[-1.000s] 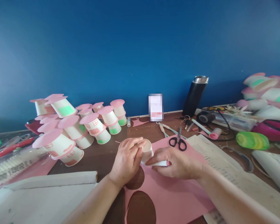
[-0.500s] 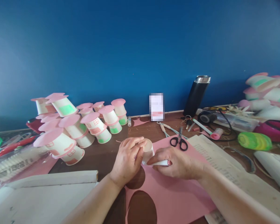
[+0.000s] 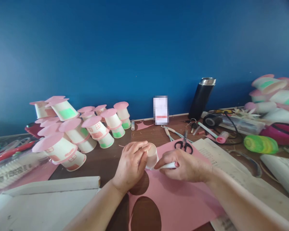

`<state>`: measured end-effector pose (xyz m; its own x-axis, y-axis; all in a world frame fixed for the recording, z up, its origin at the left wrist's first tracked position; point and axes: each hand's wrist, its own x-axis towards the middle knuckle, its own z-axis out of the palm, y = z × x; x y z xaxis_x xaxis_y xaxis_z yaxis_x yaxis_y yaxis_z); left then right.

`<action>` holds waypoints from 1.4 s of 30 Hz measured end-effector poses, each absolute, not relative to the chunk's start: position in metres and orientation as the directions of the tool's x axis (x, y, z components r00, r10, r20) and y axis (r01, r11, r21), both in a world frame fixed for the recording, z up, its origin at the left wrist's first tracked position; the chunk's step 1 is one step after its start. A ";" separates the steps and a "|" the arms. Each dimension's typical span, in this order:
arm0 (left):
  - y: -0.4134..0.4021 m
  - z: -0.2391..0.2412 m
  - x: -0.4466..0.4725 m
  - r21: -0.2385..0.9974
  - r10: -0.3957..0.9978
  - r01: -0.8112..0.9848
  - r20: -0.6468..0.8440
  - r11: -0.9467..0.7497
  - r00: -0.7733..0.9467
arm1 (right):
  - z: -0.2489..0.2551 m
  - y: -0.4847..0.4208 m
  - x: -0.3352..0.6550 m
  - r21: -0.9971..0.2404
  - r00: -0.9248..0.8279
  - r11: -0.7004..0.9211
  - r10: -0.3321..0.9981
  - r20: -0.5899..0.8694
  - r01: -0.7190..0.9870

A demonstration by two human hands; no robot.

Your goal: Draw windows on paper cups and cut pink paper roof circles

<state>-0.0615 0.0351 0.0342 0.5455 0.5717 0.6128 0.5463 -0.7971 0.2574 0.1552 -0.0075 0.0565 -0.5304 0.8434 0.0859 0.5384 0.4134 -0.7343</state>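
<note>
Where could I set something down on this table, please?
Bare table wood lies between the cup houses and the left hand holding the paper cup. A narrower strip runs behind the pink sheet, toward the wall. The right end, past the scissors, is crowded.

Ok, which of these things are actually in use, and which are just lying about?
In use: left hand, paper cup, right hand, white pen-like tool, pink sheet under them.
Lying about: scissors, black flask, stacked cup houses, green roll.

I saw a brown wooden surface [image 3: 106, 160] carrying a pink sheet [image 3: 173, 192], black scissors [image 3: 183, 146] and a black flask [image 3: 201, 98]. Pink-roofed cup houses [image 3: 96, 128] crowded its left side.
</note>
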 end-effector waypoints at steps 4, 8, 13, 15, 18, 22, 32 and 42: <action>0.035 0.035 -0.063 0.263 0.578 0.546 0.601 -0.795 0.552 | 0.056 -0.006 0.159 -0.777 -0.536 0.381 0.842 0.067 0.501; 0.034 0.035 -0.064 0.272 0.586 0.547 0.590 -0.792 0.555 | 0.057 -0.005 0.162 -0.794 -0.506 0.338 0.861 0.044 0.506; 0.035 0.034 -0.064 0.275 0.592 0.551 0.586 -0.788 0.553 | 0.061 -0.005 0.166 -0.798 -0.477 0.304 0.879 0.023 0.521; 0.035 0.034 -0.064 0.273 0.592 0.553 0.585 -0.787 0.554 | 0.062 -0.005 0.168 -0.805 -0.471 0.291 0.882 0.016 0.517; 0.035 0.034 -0.064 0.270 0.588 0.550 0.588 -0.790 0.556 | 0.061 -0.003 0.171 -0.811 -0.467 0.279 0.884 0.008 0.514; 0.036 0.033 -0.065 0.266 0.586 0.553 0.592 -0.790 0.554 | 0.059 -0.002 0.174 -0.812 -0.449 0.271 0.893 0.012 0.517; 0.037 0.032 -0.066 0.236 0.564 0.552 0.613 -0.799 0.554 | 0.059 0.000 0.180 -0.800 -0.395 0.261 0.918 0.032 0.541; 0.037 0.031 -0.065 0.237 0.564 0.551 0.610 -0.800 0.557 | 0.067 0.001 0.183 -0.782 -0.344 0.239 0.938 0.034 0.576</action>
<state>-0.0645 0.0372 0.0312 0.5567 0.5635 0.6103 0.5507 -0.8004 0.2367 0.1831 0.0015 0.0670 -0.3442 0.9383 0.0337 0.5758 0.2393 -0.7818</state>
